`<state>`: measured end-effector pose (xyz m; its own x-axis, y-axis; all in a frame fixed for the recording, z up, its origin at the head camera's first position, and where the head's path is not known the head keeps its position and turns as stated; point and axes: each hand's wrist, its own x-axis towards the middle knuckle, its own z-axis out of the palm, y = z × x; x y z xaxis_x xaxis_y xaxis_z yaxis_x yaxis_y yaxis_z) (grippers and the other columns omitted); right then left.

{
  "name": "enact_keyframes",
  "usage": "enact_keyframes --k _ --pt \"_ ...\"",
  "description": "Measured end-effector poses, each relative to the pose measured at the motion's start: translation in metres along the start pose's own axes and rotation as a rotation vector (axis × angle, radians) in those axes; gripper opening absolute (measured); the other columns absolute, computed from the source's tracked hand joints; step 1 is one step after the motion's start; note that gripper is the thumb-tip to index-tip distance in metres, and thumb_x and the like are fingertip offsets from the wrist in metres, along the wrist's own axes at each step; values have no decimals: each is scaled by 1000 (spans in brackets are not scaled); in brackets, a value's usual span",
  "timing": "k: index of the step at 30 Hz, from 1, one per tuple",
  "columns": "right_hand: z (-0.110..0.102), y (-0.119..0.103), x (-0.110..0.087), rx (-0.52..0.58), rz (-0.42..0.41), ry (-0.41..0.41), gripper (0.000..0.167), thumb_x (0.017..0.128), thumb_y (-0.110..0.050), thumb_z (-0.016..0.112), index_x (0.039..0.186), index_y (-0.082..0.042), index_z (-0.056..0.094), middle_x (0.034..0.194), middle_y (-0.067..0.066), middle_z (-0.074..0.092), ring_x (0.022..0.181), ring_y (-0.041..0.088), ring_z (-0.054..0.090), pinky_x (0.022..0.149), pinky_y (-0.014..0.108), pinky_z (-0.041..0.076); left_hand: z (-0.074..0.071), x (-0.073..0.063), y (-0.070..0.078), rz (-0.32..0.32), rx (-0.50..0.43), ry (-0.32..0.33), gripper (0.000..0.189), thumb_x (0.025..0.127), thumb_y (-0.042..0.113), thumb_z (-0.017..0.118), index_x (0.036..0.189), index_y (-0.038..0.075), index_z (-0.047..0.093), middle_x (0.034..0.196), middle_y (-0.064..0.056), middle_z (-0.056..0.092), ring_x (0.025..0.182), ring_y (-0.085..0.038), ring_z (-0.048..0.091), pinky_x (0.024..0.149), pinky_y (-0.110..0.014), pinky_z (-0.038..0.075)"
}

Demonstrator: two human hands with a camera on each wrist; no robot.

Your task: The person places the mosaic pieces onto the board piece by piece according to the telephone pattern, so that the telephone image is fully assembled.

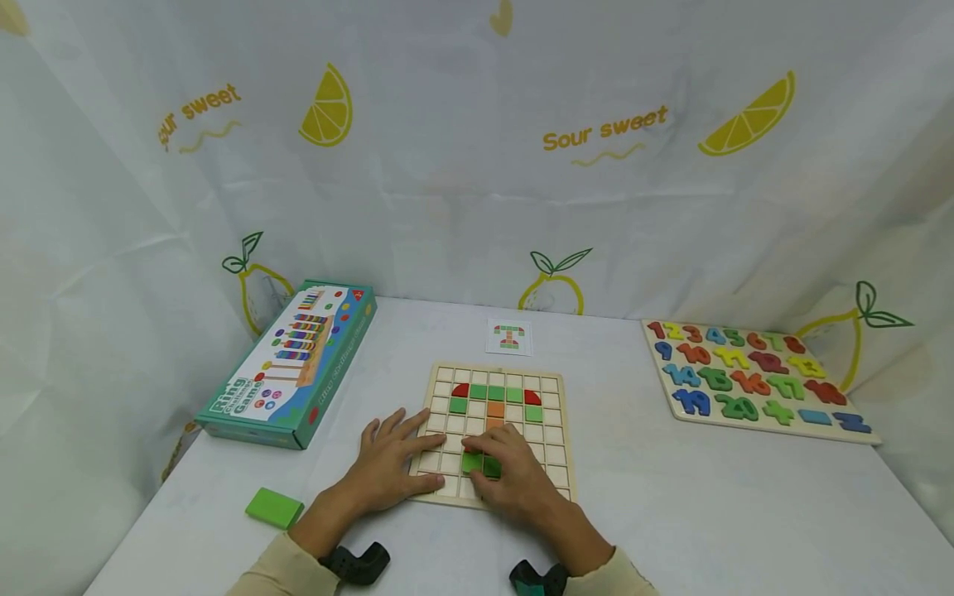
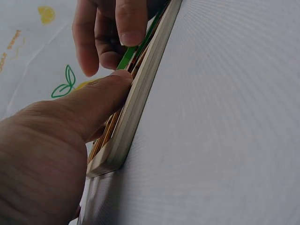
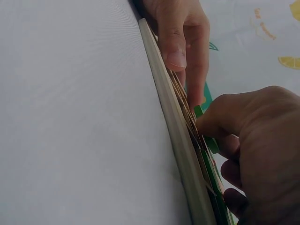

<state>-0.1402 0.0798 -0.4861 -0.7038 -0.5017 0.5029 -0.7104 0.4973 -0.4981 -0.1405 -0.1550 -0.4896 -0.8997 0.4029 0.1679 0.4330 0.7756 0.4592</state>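
A square wooden grid board (image 1: 551,492) lies flat on the white table. Red, green and orange tiles fill some of its upper and middle cells. My left hand (image 1: 383,468) rests on the board's left side with its fingers spread; in the left wrist view its thumb (image 2: 98,96) touches the near edge. Over the lower middle cells, my right hand (image 1: 517,480) pinches a green tile (image 1: 472,462) between thumb and fingers. That tile (image 3: 212,144) stands tilted off the board in the right wrist view. Part of another green tile (image 1: 492,468) shows under the right hand's fingers.
Behind the board lies a small pattern card (image 1: 510,338). A ring game box (image 1: 298,364) sits at the left, with a green block (image 1: 274,507) nearer the front. At the right lies a number puzzle board (image 1: 753,377). A white printed curtain (image 1: 447,182) hangs behind the table.
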Motion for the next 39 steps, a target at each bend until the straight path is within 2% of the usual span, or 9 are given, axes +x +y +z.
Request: enact_keyframes --k 18,31,36,39 --pt "3 4 -1 -37 -22 6 30 76 -6 76 106 -10 71 96 -5 62 88 12 49 74 32 44 2 0 -3 4 -10 1 62 79 60 69 130 23 65 151 -6 37 139 -42 21 103 -66 8" --pt "6 3 2 -30 -59 15 31 75 -6 76 106 -9 72 98 -6 63 90 13 50 77 33 44 0 -3 -6 -3 -7 1 63 79 62 68 130 24 64 151 -6 37 139 -42 21 102 -67 8" --pt "-1 0 4 -45 -57 33 31 76 -8 75 107 -9 72 100 -4 61 92 14 50 78 34 45 2 -3 -6 -5 -25 6 63 79 62 68 129 24 65 151 -5 37 139 -41 21 102 -66 8" --pt "-13 -2 6 -52 -42 47 30 77 -8 75 107 -7 72 101 -3 61 92 15 50 77 34 45 3 -2 -5 -13 -33 -6 63 79 62 68 129 25 65 152 -5 36 139 -41 21 103 -66 7"
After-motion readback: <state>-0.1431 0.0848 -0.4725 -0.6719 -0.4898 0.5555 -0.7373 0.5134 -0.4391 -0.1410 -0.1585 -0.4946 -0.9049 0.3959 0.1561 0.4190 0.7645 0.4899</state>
